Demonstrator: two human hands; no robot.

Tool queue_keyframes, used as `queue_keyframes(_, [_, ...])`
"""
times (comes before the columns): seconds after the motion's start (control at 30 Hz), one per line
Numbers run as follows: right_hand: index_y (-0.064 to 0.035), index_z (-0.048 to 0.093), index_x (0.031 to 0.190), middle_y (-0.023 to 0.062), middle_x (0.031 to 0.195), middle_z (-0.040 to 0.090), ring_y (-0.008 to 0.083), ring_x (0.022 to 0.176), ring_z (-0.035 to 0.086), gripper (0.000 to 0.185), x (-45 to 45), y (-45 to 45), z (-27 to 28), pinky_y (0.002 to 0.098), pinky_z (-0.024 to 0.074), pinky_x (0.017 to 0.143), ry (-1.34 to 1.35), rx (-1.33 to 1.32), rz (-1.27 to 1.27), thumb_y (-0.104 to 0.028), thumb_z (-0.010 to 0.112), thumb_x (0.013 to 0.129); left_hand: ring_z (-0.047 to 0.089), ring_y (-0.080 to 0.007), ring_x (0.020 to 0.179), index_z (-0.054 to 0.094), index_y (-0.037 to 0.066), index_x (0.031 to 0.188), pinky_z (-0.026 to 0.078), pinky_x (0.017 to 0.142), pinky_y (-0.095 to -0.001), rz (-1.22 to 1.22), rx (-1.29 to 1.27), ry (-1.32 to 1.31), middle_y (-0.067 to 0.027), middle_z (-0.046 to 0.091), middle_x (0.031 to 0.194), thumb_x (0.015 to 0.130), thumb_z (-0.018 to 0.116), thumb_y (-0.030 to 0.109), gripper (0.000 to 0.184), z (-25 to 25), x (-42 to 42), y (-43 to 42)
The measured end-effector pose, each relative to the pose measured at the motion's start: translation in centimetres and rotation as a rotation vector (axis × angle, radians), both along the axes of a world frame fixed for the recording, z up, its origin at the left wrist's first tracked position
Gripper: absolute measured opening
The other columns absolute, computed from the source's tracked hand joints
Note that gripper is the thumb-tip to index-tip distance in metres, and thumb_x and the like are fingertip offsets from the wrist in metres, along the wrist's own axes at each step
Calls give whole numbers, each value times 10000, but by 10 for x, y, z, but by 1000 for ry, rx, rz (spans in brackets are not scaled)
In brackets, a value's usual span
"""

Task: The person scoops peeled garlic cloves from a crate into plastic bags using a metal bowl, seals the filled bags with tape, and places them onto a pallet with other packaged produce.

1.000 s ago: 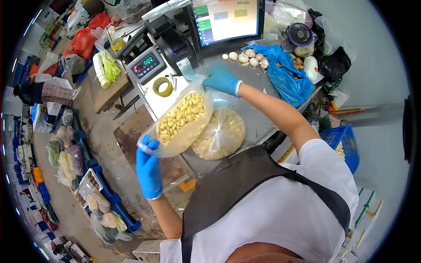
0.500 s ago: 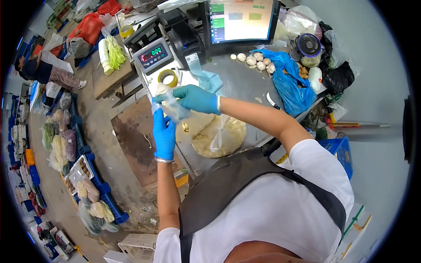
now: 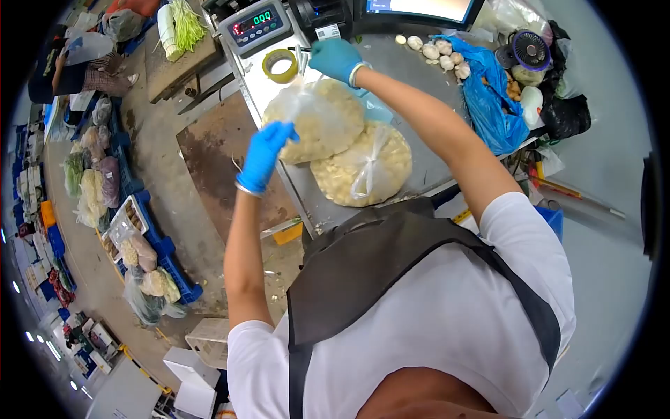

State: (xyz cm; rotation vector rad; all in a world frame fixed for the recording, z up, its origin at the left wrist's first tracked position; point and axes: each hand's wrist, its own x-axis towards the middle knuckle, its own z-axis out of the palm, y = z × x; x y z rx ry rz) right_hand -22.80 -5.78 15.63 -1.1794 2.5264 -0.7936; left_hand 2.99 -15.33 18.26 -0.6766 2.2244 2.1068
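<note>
Apron: the dark front of my apron (image 3: 377, 272) is nearest, just short of the surface (image 3: 380, 54).
Knotted bag: this knotted bag (image 3: 335, 183) of pale cloves lies on the surface just ahead of my apron, its tied top flopped over it.
Left hand: my blue-gloved left hand (image 3: 265, 155) is at the left side of the farther bag, fingers bent; I cannot tell whether they pinch the plastic or only overlap it.
Farther bag: the farther bag (image 3: 324, 129), also full of cloves, touches the knotted one, its top gathered in cloudy folds; I can make out no knot.
Spill risk: if that gathered top is loose, a tug on the film could open it and let cloves out.
Edge risk: this bag sits by the surface's left edge, so a leftward drag could tip it towards the floor.
Right hand: my teal-gloved right hand (image 3: 337, 59) is beyond the bag, near a dark pen (image 3: 300, 49); its grip I cannot tell.
Tape: the yellow roll (image 3: 267, 64) lies close by the bag, where a careless sweep could knock it.
Scale: the display unit (image 3: 256, 28) farther off reads 0.00.
</note>
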Motion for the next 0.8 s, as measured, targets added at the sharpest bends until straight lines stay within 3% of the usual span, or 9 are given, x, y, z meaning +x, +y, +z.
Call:
queue_keyframes(0.07, [-122, 700, 889, 133, 850, 688, 333, 788, 653, 256, -3, 2, -78, 410, 511, 735, -4, 105, -67, -326, 596, 776, 485, -130, 731, 571, 16, 924, 440, 700, -305, -147, -451, 106, -52, 582, 910, 895, 655, 206, 209, -26, 22, 40])
queue_keyframes(0.17, [-105, 690, 958, 176, 934, 690, 360, 845, 663, 308, 22, 2, -99, 442, 515, 763, -80, 149, -139, -323, 563, 781, 478, -132, 686, 591, 6, 1035, 434, 642, -274, -62, -338, 158, -58, 572, 867, 870, 696, 233, 300, -44, 49, 59])
queue_keyframes(0.27, [-118, 670, 966, 160, 866, 692, 364, 802, 661, 279, 38, 0, -89, 440, 510, 769, -97, 93, -219, -310, 550, 802, 515, -128, 641, 621, 17, 1065, 445, 611, -266, -15, -38, -384, -47, 586, 754, 887, 677, 290, 331, -36, 40, 37])
queue_keyframes(0.37, [-129, 662, 977, 163, 854, 688, 356, 792, 660, 266, 46, -5, -55, 450, 506, 760, -135, -54, -208, -302, 545, 813, 541, -102, 606, 650, 25, 1009, 451, 586, -267, 91, -58, -487, -30, 592, 684, 904, 648, 355, 346, -36, 17, 36])
queue_keyframes(0.5, [-136, 645, 999, 158, 916, 689, 338, 845, 658, 267, 12, 5, -84, 445, 496, 762, -90, 44, -127, -305, 534, 825, 545, -284, 647, 615, 49, 819, 445, 637, -377, -97, -768, 77, -121, 559, 680, 899, 627, 285, 250, -41, 28, 78])
queue_keyframes(0.53, [-135, 645, 1006, 155, 956, 687, 345, 870, 653, 276, 13, 8, -101, 438, 496, 776, -83, 114, -135, -314, 536, 827, 502, -367, 717, 574, 51, 763, 428, 666, -415, -109, -696, 98, -159, 523, 710, 887, 616, 232, 223, -28, 29, 77])
queue_keyframes(0.67, [-87, 650, 929, 156, 901, 688, 305, 845, 658, 279, 21, 15, -102, 422, 504, 757, -31, 50, -281, -332, 566, 824, 592, -275, 844, 650, 43, 902, 455, 783, -382, -81, -391, 33, -124, 620, 879, 932, 576, 200, 176, -25, 41, 55])
queue_keyframes(0.77, [-38, 641, 934, 121, 889, 693, 208, 806, 651, 291, 7, 45, -62, 345, 506, 723, -906, -156, -152, -308, 584, 842, 604, -214, 996, 624, 30, 1133, 446, 921, -361, 259, 176, 82, -104, 625, 1080, 955, 544, 173, 243, 1, 37, 48])
queue_keyframes(0.8, [24, 634, 1090, 92, 995, 683, 123, 817, 624, 340, -5, 62, -52, 252, 501, 756, -1165, -199, 24, -240, 566, 886, 591, -202, 1043, 580, 26, 1223, 432, 964, -358, 309, 372, 160, -103, 604, 1154, 958, 535, 162, 301, 3, 28, 45])
